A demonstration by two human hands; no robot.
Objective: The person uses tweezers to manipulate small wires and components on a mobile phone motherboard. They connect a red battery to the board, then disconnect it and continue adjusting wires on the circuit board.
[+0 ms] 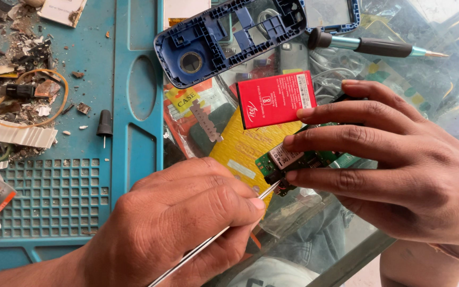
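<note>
My left hand [187, 223] grips thin metal tweezers [224, 228], whose tip touches the near left end of a small green circuit board [277, 162]. My right hand [399, 159] holds that board from the right, fingers spread across its top, so most of the board is hidden. A red rectangular battery [274, 98] lies flat just beyond the board. A dark blue phone housing [224, 37], inner side up, rests farther back.
A blue work mat [81, 159] with a grid section covers the left side, with scraps, a rubber band [27, 98] and a small black bit [104, 123] on it. A teal and black screwdriver [373, 47] lies at the back right on the glass top [442, 90].
</note>
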